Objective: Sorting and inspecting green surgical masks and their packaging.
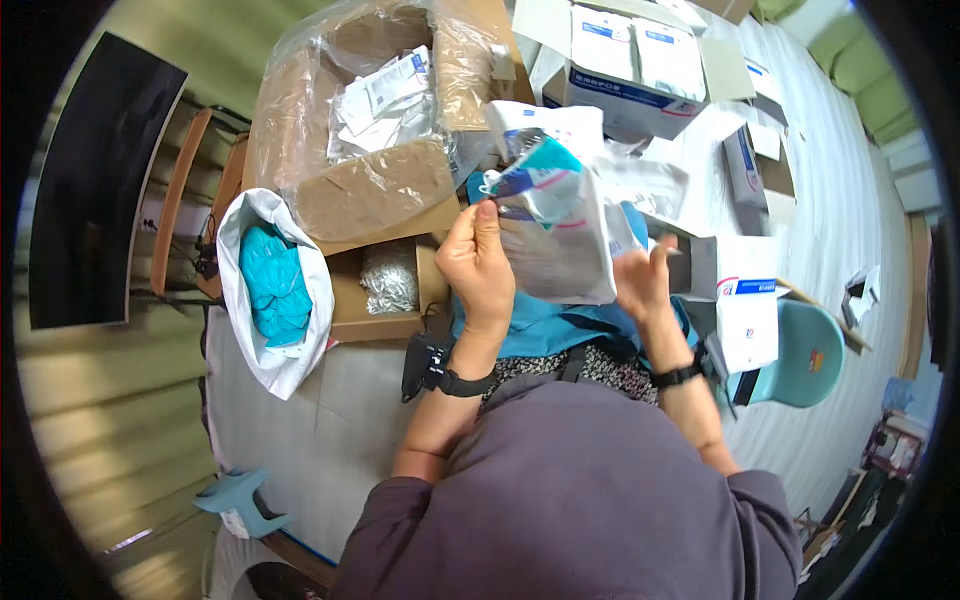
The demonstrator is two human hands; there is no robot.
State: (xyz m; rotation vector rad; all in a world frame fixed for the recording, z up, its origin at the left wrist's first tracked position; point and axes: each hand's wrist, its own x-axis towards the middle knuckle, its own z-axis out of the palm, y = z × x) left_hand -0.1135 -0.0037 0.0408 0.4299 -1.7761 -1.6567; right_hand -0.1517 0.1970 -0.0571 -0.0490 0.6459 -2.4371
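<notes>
My left hand is closed, its thumb and fingers pinching the upper left edge of a white plastic pouch with blue, teal and pink print. The pouch is raised above my lap and slightly blurred. Beside its lower right edge is my right hand, thumb raised and apart from the fingers; some fingertips are partly hidden or blurred. Just behind the held pouch is another white and blue pouch. A blue cloth lies over my lap below both hands.
A plastic-lined carton holding white packets stands far left, above a smaller box with silvery packets. A white sack of teal bundles is at left. An open carton of pouches stands far right, near a white box and teal stool.
</notes>
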